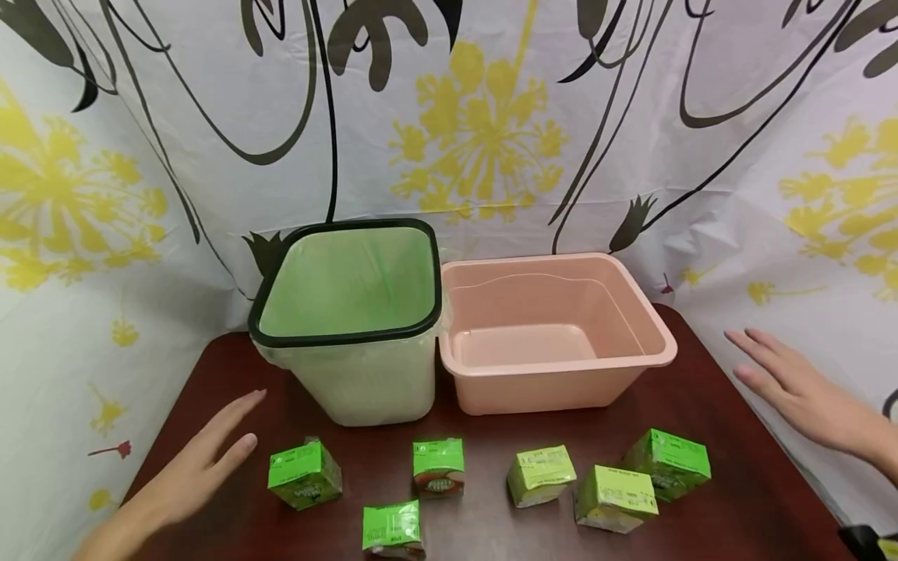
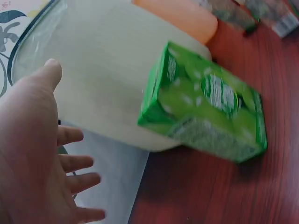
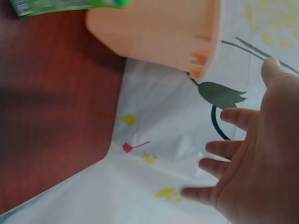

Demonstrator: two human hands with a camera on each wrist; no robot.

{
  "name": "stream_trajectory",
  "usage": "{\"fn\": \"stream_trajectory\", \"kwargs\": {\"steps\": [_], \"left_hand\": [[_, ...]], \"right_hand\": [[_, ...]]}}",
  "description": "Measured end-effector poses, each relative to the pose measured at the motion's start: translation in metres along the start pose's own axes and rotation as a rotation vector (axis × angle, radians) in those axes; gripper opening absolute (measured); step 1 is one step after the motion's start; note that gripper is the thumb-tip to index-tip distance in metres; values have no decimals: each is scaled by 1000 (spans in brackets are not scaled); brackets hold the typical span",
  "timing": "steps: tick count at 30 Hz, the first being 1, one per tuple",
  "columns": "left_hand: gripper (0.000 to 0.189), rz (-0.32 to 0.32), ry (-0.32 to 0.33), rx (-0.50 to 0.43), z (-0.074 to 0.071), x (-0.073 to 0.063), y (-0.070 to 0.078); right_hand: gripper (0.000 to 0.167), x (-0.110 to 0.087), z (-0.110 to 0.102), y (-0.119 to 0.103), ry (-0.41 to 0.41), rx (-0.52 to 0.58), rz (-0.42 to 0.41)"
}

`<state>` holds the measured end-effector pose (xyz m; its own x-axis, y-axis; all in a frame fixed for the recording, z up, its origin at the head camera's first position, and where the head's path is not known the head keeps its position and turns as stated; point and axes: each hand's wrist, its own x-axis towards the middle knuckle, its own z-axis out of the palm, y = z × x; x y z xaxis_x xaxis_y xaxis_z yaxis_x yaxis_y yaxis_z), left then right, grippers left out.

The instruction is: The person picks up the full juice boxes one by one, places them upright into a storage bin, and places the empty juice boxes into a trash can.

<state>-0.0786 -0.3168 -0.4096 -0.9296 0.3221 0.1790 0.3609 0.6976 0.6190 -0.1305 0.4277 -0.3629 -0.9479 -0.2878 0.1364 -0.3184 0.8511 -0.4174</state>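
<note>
My left hand (image 1: 199, 463) hovers with fingers extended at the table's left side, holding nothing. Nearest to it is a green juice box (image 1: 304, 474), which the left wrist view shows as a green carton (image 2: 210, 105) with printed sides. Off the table's right edge, my right hand (image 1: 807, 389) is held in the air, fingers spread and touching nothing. Closest to that hand is another green juice box (image 1: 669, 463), beside a yellow-green box (image 1: 616, 499). A second yellow-green box (image 1: 540, 475) stands left of these. Two more green boxes, one at the centre (image 1: 438, 467) and one in front (image 1: 393, 530), sit mid-table.
A pale green bin (image 1: 372, 374) with a black rim stands at the back left. Against its right side is a pink plastic basin (image 1: 547, 389). Both stand on a dark red-brown table (image 1: 231, 389). Patterned white cloth (image 1: 210, 117) hangs behind and at both sides.
</note>
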Motion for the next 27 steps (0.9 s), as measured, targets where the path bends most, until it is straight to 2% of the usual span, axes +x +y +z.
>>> {"fn": "stream_trajectory", "kwargs": {"steps": [4, 8, 11, 15, 19, 23, 27], "left_hand": [[58, 0, 10, -52, 5, -2, 6], [67, -28, 7, -130, 14, -2, -2], [73, -2, 1, -237, 24, -1, -12], [78, 50, -2, -390, 39, 0, -23], [85, 77, -9, -464, 50, 0, -29], [90, 43, -17, -466, 61, 1, -26], [83, 19, -31, -507, 71, 3, -23]], "right_hand": [[54, 25, -14, -4, -45, 109, 38], [51, 48, -22, -5, -83, 228, 78], [42, 64, -21, -4, -119, 409, 111], [32, 82, -14, -6, -186, 660, 205], [21, 95, -6, -7, -237, 858, 287], [33, 100, 0, -5, -263, 950, 303], [39, 102, 8, -1, -277, 1006, 300]]}}
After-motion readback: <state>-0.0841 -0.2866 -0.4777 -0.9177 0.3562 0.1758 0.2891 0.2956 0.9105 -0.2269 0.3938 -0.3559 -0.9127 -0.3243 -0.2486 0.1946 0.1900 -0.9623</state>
